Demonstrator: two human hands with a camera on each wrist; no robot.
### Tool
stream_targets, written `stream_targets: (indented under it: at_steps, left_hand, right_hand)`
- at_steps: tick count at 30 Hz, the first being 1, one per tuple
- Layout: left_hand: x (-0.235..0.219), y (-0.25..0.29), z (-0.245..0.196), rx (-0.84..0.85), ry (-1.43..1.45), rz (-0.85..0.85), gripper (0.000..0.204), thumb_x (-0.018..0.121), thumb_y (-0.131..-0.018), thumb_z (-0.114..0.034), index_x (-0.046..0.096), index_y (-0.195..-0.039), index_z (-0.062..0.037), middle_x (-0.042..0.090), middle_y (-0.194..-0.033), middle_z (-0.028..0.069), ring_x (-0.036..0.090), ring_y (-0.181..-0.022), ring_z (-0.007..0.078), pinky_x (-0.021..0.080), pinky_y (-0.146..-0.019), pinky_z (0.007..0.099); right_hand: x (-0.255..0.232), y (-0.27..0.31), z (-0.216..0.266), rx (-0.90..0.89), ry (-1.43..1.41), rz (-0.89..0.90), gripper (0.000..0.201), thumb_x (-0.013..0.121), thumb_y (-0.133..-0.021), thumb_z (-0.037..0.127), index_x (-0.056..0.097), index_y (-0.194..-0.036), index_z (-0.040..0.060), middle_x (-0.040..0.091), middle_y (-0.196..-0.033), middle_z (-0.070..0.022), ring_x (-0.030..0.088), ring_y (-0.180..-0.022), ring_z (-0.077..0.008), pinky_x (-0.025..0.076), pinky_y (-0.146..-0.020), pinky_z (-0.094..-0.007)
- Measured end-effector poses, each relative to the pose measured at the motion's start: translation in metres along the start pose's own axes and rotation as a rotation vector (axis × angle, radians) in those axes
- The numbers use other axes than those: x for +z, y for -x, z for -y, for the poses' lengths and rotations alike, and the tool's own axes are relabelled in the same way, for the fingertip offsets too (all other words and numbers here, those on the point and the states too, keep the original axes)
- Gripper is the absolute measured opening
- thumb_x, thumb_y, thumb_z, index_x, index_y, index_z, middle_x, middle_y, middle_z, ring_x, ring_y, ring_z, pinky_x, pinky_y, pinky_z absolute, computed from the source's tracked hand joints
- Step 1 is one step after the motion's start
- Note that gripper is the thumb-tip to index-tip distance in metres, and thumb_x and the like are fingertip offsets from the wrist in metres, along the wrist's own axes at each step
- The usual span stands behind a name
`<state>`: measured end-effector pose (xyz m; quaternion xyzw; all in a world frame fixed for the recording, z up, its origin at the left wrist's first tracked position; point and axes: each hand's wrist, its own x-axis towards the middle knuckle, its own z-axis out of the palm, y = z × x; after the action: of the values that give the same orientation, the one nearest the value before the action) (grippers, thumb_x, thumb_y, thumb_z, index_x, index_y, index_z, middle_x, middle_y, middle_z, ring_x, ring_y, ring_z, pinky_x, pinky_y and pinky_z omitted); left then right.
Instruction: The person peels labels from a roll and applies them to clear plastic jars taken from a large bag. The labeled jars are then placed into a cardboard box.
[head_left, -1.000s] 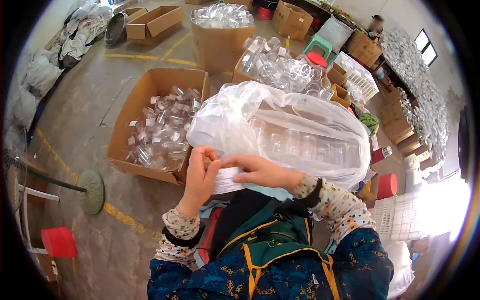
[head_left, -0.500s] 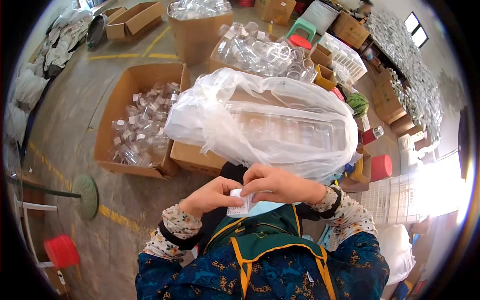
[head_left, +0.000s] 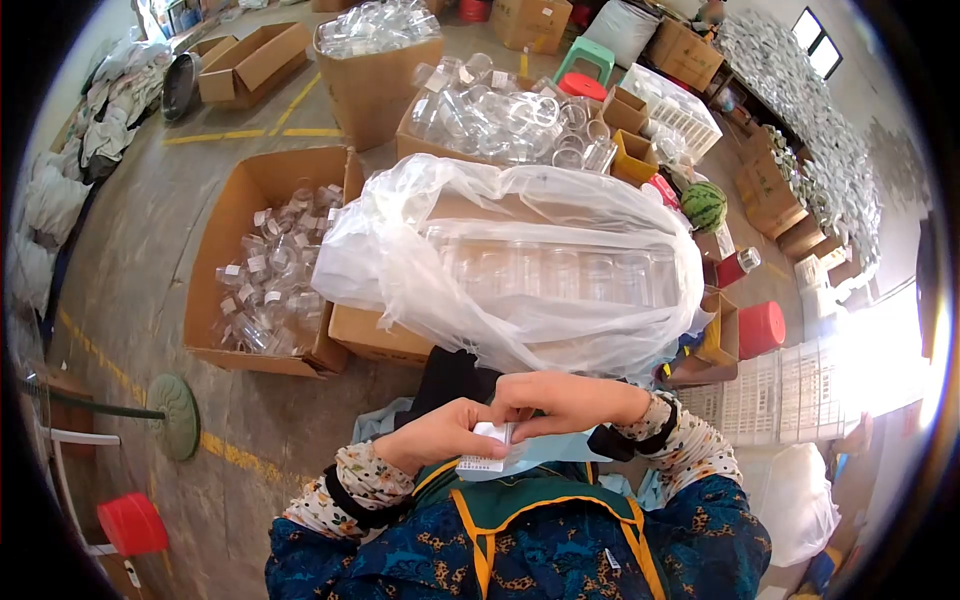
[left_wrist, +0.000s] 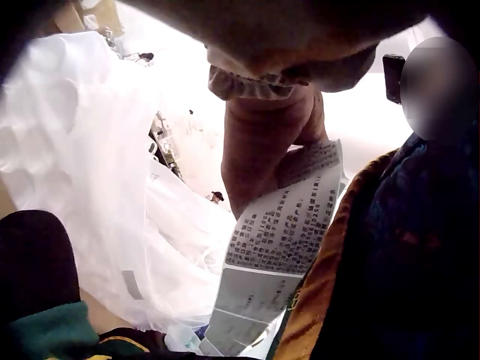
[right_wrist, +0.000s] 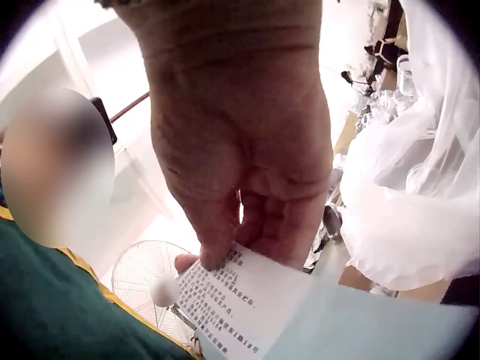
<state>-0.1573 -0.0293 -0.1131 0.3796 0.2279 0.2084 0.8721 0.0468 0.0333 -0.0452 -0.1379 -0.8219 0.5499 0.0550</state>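
Observation:
In the head view, a white label strip [head_left: 487,462] with printed text is held low over the lap, close to the apron. My left hand [head_left: 437,437] grips its left part with the thumb on top. From the other side my right hand [head_left: 570,401] pinches the strip near its upper edge, fingers bent down against it. Rows of small print show on the strip [left_wrist: 281,225] in the left wrist view. The right wrist view has thumb and fingertips closed on a corner of the printed strip [right_wrist: 244,307], with a plain pale blue stretch [right_wrist: 352,326] running off to the right.
Just ahead lies a clear plastic bag [head_left: 400,290] around rows of clear jars [head_left: 560,275]. A cardboard box [head_left: 205,310] of labelled jars stands to its left. More jars [head_left: 490,115] fill a box behind. A watermelon [head_left: 704,206] and red container [head_left: 761,329] are at right.
Both hands have drawn down and nearer the body with the label strip. The right hand's fingers, laid flatter across it before, now bend down and pinch it. The head view has shifted.

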Motion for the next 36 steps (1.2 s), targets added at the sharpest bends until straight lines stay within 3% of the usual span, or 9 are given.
stream_targets:
  at_steps: [11, 14, 16, 18, 19, 21, 24, 27, 36]
  left_hand:
    - [-0.022, 0.005, 0.008, 0.043, 0.022, -0.081, 0.022, 0.067, -0.081, -0.015, 0.064, -0.095, 0.0019, 0.064, -0.085, 0.0011, 0.057, -0.076, 0.0062, 0.045, -0.070, 0.0206]
    - [-0.041, 0.006, 0.013, 0.078, 0.031, -0.178, 0.020, 0.067, -0.081, -0.014, 0.065, -0.094, 0.0012, 0.065, -0.082, 0.0010, 0.058, -0.073, 0.0068, 0.045, -0.068, 0.0208]
    - [-0.052, 0.009, 0.021, 0.081, 0.032, -0.223, 0.018, 0.067, -0.080, -0.012, 0.065, -0.093, 0.0006, 0.065, -0.082, 0.0012, 0.058, -0.072, 0.0074, 0.045, -0.067, 0.0216]
    - [-0.058, 0.011, 0.034, 0.051, 0.010, -0.272, 0.018, 0.068, -0.079, -0.011, 0.065, -0.093, 0.0003, 0.065, -0.082, 0.0014, 0.058, -0.072, 0.0075, 0.046, -0.068, 0.0222]
    - [-0.059, 0.012, 0.040, 0.039, 0.045, -0.271, 0.018, 0.068, -0.079, -0.012, 0.066, -0.093, 0.0001, 0.065, -0.082, 0.0016, 0.059, -0.072, 0.0077, 0.046, -0.067, 0.0223]
    - [-0.061, 0.014, 0.047, 0.020, 0.044, -0.275, 0.019, 0.069, -0.080, -0.013, 0.066, -0.093, 0.0005, 0.066, -0.082, 0.0022, 0.059, -0.072, 0.0086, 0.047, -0.068, 0.0226]
    - [-0.066, 0.016, 0.057, 0.025, 0.069, -0.262, 0.021, 0.069, -0.080, -0.013, 0.066, -0.096, 0.0006, 0.066, -0.084, 0.0031, 0.060, -0.074, 0.0098, 0.047, -0.068, 0.0233]
    - [-0.072, 0.018, 0.063, 0.038, 0.107, -0.260, 0.022, 0.069, -0.080, -0.012, 0.066, -0.097, 0.0005, 0.066, -0.086, 0.0037, 0.060, -0.075, 0.0105, 0.048, -0.069, 0.0237]
    - [-0.084, 0.020, 0.061, 0.040, 0.144, -0.281, 0.018, 0.068, -0.082, -0.011, 0.065, -0.095, 0.0009, 0.065, -0.086, 0.0044, 0.059, -0.076, 0.0114, 0.047, -0.070, 0.0237]
  right_hand:
    - [-0.004, -0.005, -0.006, -0.113, 0.088, -0.077, 0.012, 0.063, -0.081, 0.004, 0.051, -0.083, 0.0031, 0.048, -0.091, -0.0102, 0.051, -0.086, -0.0240, 0.043, -0.076, -0.0329]
    - [-0.009, -0.005, -0.014, -0.134, -0.445, -0.494, 0.015, 0.061, -0.086, 0.007, 0.046, -0.085, 0.0053, 0.051, -0.093, -0.0056, 0.055, -0.093, -0.0217, 0.043, -0.095, -0.0375]
    - [-0.034, -0.007, -0.030, -0.204, -0.715, -0.769, 0.012, 0.058, -0.088, 0.007, 0.046, -0.087, 0.0063, 0.052, -0.089, -0.0059, 0.057, -0.085, -0.0208, 0.049, -0.086, -0.0360]
    - [-0.075, -0.003, -0.044, -0.029, -0.663, -0.831, 0.005, 0.052, -0.089, 0.004, 0.048, -0.090, 0.0053, 0.056, -0.080, -0.0053, 0.058, -0.070, -0.0179, 0.049, -0.075, -0.0320]
    - [-0.092, -0.006, -0.055, -0.024, -0.657, -0.833, 0.005, 0.052, -0.089, 0.004, 0.048, -0.090, 0.0053, 0.056, -0.080, -0.0053, 0.058, -0.070, -0.0179, 0.049, -0.075, -0.0320]
    - [-0.121, -0.015, -0.081, 0.296, 0.020, -0.693, 0.007, 0.054, -0.086, 0.004, 0.048, -0.087, 0.0048, 0.056, -0.078, -0.0083, 0.057, -0.072, -0.0209, 0.047, -0.069, -0.0341]
    - [-0.140, -0.036, -0.134, 0.199, 0.539, -0.424, 0.008, 0.055, -0.082, 0.005, 0.049, -0.086, 0.0041, 0.056, -0.079, -0.0116, 0.056, -0.076, -0.0275, 0.044, -0.069, -0.0379]
    - [-0.145, -0.054, -0.157, 0.312, 0.638, -0.217, 0.010, 0.055, -0.080, 0.006, 0.050, -0.088, 0.0038, 0.056, -0.084, -0.0143, 0.054, -0.080, -0.0332, 0.044, -0.072, -0.0405]
    - [-0.131, -0.065, -0.209, 0.404, 0.848, -0.127, 0.025, 0.056, -0.080, 0.003, 0.053, -0.104, 0.0079, 0.056, -0.103, -0.0125, 0.056, -0.095, -0.0337, 0.045, -0.083, -0.0411]
